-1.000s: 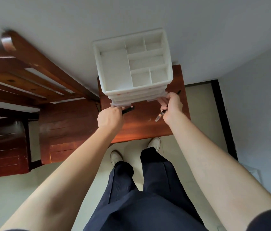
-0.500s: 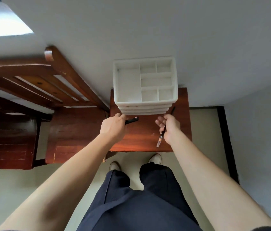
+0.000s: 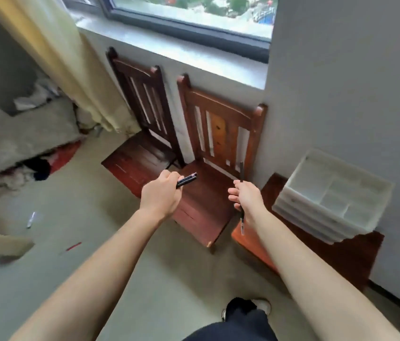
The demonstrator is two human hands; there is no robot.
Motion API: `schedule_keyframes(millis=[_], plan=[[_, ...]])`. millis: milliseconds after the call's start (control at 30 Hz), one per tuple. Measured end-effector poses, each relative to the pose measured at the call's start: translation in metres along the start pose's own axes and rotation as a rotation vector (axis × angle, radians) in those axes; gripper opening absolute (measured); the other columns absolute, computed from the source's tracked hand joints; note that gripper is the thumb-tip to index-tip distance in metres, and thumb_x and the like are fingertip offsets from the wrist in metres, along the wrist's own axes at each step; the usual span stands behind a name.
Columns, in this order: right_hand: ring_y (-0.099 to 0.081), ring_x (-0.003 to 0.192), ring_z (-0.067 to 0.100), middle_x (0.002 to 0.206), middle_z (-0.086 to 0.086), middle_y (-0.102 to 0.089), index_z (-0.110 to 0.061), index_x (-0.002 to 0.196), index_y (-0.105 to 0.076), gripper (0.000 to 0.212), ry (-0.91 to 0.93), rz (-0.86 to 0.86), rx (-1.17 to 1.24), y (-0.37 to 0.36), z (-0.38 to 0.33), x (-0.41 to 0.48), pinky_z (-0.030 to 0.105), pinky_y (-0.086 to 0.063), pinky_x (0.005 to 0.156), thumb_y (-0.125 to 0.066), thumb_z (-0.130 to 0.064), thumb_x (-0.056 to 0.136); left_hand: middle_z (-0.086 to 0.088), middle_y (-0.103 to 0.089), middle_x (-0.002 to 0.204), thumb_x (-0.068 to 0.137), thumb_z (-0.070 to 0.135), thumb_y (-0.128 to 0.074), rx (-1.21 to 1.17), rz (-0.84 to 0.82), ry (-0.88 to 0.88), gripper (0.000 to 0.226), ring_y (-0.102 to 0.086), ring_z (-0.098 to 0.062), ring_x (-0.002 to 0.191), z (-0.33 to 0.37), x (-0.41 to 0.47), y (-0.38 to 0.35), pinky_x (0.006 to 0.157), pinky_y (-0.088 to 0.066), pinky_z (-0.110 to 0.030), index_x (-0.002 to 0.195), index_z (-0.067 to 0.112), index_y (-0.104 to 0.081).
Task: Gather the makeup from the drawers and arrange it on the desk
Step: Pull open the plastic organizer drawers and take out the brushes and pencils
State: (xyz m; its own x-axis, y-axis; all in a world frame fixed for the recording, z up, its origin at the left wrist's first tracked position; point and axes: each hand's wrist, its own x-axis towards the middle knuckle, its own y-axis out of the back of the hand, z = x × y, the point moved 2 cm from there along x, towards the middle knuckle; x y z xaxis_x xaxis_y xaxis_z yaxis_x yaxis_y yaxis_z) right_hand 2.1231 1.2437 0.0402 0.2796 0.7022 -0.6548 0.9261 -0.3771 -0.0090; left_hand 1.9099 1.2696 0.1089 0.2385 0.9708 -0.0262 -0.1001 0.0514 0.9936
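1. We log the left hand [image 3: 162, 196] curled round dark makeup sticks [image 3: 187, 180], above a wooden chair [image 3: 201, 215].
2. The right hand [image 3: 246, 198] grips a thin dark pencil [image 3: 241, 171], near upright.
3. The white drawer unit [image 3: 329, 193] sits on the counter [image 3: 341, 257], right of both hands.

This is a lived-in room of a home, likely a bedroom. A window [image 3: 194, 13] with a deep sill [image 3: 169, 51] has a cream curtain [image 3: 54, 57] at its left. Two wooden chairs [image 3: 218, 148] stand backed against the wall beneath it. Bedding and clothes [image 3: 29, 143] lie heaped on the floor [image 3: 100, 232]. White plastic drawers [image 3: 334, 198] sit on a low wooden table [image 3: 341, 262] by the wall.
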Motion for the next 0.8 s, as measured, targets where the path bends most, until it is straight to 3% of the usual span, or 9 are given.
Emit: schedule_keyframes(millis=[167,233,367,500,633,800], plan=[[-0.06,0.071,0.011,0.097,0.004,-0.07,-0.019,0.113,-0.061,0.02,0.306,-0.13,-0.252,-0.119,-0.022,-0.065,0.021,-0.042,0.06,-0.046,-0.025,0.102,0.0,-0.057,0.117,0.099,0.032,-0.046,-0.008,0.231,0.163,0.024,-0.064,-0.033,0.091,-0.123,-0.075,0.068,0.068,-0.048,-0.038,0.114,0.019,-0.061],[-0.064,0.076,0.013,0.096,0.002,-0.071,-0.018,0.112,-0.063,0.022,0.432,-0.187,-0.352,-0.178,-0.015,-0.101,0.024,-0.046,0.065,-0.048,-0.027,0.1,0.0,-0.057,0.118,0.098,0.031,-0.048,0.002,0.318,0.195,0.024,-0.063,-0.03,0.095,-0.181,-0.125,0.087,0.069,-0.051,-0.04,0.116,0.019,-0.06],[-0.065,0.098,0.02,0.1,-0.002,-0.072,-0.023,0.11,-0.066,0.023,0.701,-0.304,-0.641,-0.31,0.026,-0.19,0.034,-0.049,0.09,-0.052,-0.034,0.096,-0.008,-0.059,0.12,0.092,0.025,-0.06,0.106,0.386,0.312,0.024,-0.063,-0.035,0.091,-0.308,-0.246,0.119,0.068,-0.054,-0.045,0.113,0.014,-0.063],[-0.062,0.103,0.032,0.107,0.012,-0.067,-0.016,0.116,-0.064,0.025,0.972,-0.491,-0.976,-0.452,0.088,-0.286,0.037,-0.047,0.085,-0.053,-0.031,0.099,-0.01,-0.056,0.129,0.089,0.026,-0.063,0.17,0.376,0.582,0.03,-0.064,-0.038,0.097,-0.422,-0.383,0.143,0.078,-0.051,-0.044,0.116,0.016,-0.062],[-0.059,0.102,0.033,0.106,0.009,-0.059,-0.017,0.115,-0.062,0.023,1.293,-0.691,-1.191,-0.577,0.158,-0.381,0.038,-0.049,0.079,-0.049,-0.027,0.099,-0.011,-0.056,0.13,0.087,0.026,-0.065,0.219,0.407,0.848,0.033,-0.064,-0.038,0.094,-0.512,-0.513,0.143,0.077,-0.051,-0.044,0.118,0.016,-0.062],[-0.059,0.107,0.032,0.115,0.009,-0.058,-0.018,0.121,-0.061,0.028,1.43,-0.974,-1.326,-0.704,0.261,-0.461,0.037,-0.05,0.08,-0.046,-0.028,0.1,-0.011,-0.059,0.123,0.084,0.022,-0.067,0.196,0.335,1.139,0.03,-0.064,-0.037,0.088,-0.603,-0.644,0.105,0.073,-0.05,-0.043,0.113,0.013,-0.064]])
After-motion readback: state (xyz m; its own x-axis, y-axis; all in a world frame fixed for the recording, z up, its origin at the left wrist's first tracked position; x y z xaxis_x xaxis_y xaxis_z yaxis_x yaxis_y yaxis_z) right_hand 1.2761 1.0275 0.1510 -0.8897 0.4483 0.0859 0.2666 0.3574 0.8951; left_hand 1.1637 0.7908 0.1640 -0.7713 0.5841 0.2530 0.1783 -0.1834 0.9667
